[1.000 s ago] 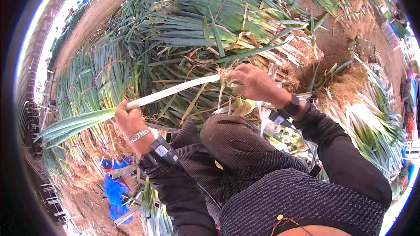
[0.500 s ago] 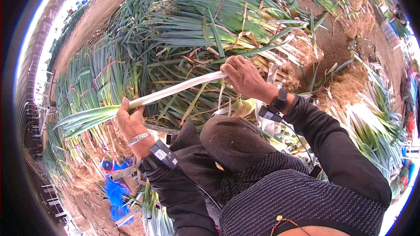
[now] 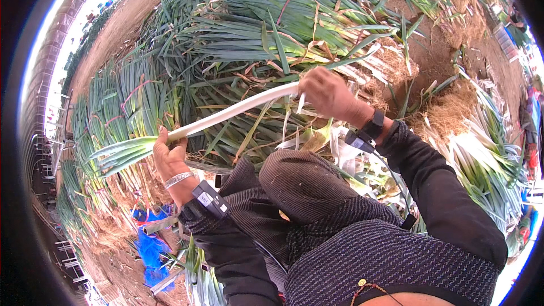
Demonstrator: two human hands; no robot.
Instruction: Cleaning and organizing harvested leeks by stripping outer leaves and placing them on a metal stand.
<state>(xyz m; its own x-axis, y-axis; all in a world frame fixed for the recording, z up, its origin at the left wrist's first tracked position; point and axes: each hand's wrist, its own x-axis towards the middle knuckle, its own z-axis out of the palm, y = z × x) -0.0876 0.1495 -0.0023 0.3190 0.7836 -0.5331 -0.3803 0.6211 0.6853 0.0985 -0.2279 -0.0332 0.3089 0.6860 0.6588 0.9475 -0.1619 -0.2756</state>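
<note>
Since half a second ago, the leek [image 3: 238, 107] has shifted toward my right, its leafy tip drawn closer to my left hand [image 3: 173, 164], which has hardly changed place. With it, my right hand [image 3: 328, 96] has gone a little rightward.

Nearest to me are my striped top [image 3: 374, 243] and, beyond it, my bent knee [image 3: 300, 181] in dark trousers. The leek is held up ahead of the knee, clear of it. My left fingers and thumb are closed round the leek about where white passes into green, and the loose leaves fan out past them to the left. My right fingers are curled tight over the pale far end, so the very tip is hidden; a narrow white strip hangs just beside them.

Between the two hands runs the long axis, rising from lower left to upper right with a slight bow. From my right fingers the leek lies leftward and back toward my body; the right hand is the one at the pale end, the left at the leafy end.

Under the right hand lie pale peelings [image 3: 343, 147]. Beyond the leek spreads a large heap of green leeks [image 3: 294, 28]; to its left stand bundles [image 3: 116, 105] bound with a pinkish tie [image 3: 136, 93]. Off to the right, white-stemmed leeks [image 3: 476, 153] lie with bushy roots [image 3: 453, 105] on bare earth [image 3: 433, 51]. Farthest left curves an arched frame [image 3: 48, 73].
</note>
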